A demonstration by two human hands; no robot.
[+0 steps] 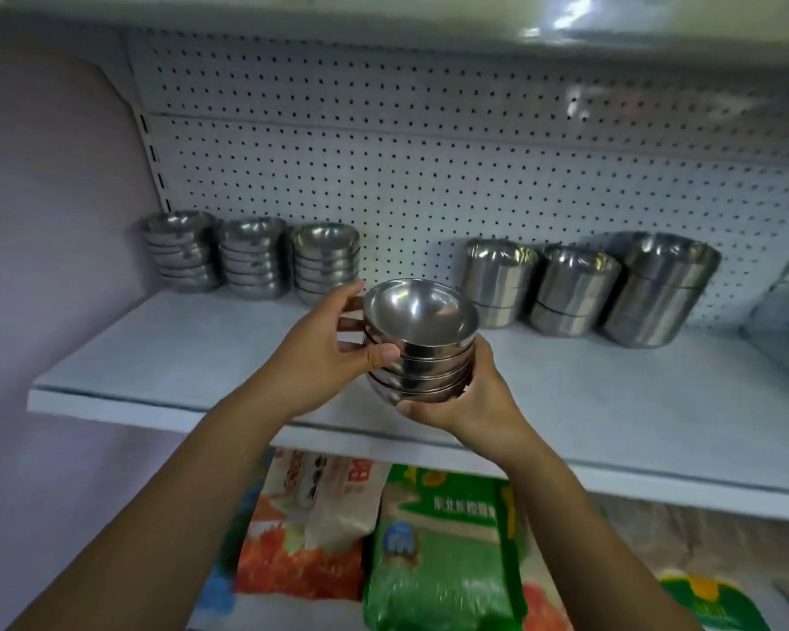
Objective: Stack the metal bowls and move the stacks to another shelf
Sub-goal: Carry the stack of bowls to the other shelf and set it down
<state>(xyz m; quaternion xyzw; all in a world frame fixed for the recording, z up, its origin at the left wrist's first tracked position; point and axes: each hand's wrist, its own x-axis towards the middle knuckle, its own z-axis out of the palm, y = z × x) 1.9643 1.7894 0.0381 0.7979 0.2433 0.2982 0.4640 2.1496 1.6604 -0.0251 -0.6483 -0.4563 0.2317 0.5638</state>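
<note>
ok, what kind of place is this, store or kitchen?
Most likely a shop: a pegboard back panel behind a white shelf, metal bowl stacks lined up on it, and printed bags on the level below. The left hand and right hand grip the carried stack.

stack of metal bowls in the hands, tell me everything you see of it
The stack of shiny round steel bowls holds several shallow bowls nested mouth up. It is held in the air at the front of the white shelf. The left hand grips its side; the right hand cups its base.
</note>
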